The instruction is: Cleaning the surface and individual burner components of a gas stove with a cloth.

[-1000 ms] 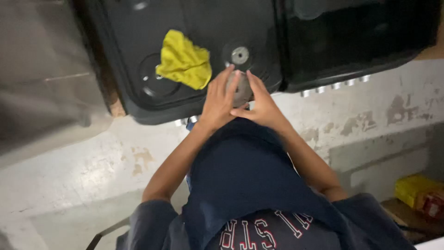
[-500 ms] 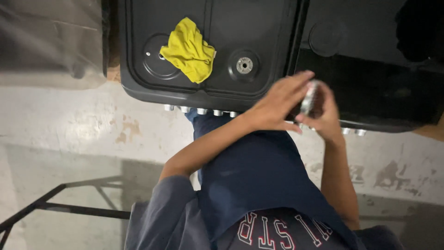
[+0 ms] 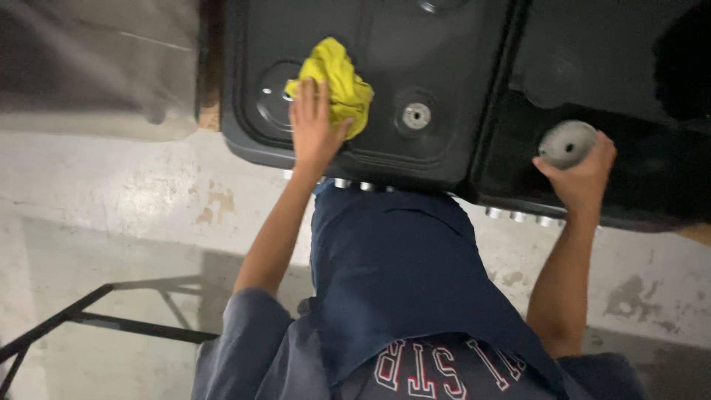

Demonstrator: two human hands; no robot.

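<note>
1. A black stove top point(image 3: 459, 67) fills the upper part of the view. It is the largest thing here, and both hands work over it. A second black unit point(image 3: 629, 81) stands just beside it on the right, touching or almost touching along one edge.
2. The concrete floor point(image 3: 111, 200) lies below the stove, pale and stained. A thin black metal frame point(image 3: 111, 318) stands on it at the lower left, well apart from the hands.
3. A yellow cloth point(image 3: 337, 78) lies crumpled on the stove top, partly over a round burner seat point(image 3: 270, 100). The left hand point(image 3: 315, 122) rests on the lower side of the cloth with the fingers spread flat, pressing on it and not closed around it.
4. The right hand point(image 3: 581, 174) is closed around a round grey burner cap point(image 3: 566, 143), held over the second black unit, well apart from the cloth.
5. A small silver burner centre point(image 3: 416, 115) sits on the stove between the two hands, near the cloth and uncovered.
6. A row of silver knobs point(image 3: 355, 184) runs along the front edge of the stove, just under the left wrist.
</note>
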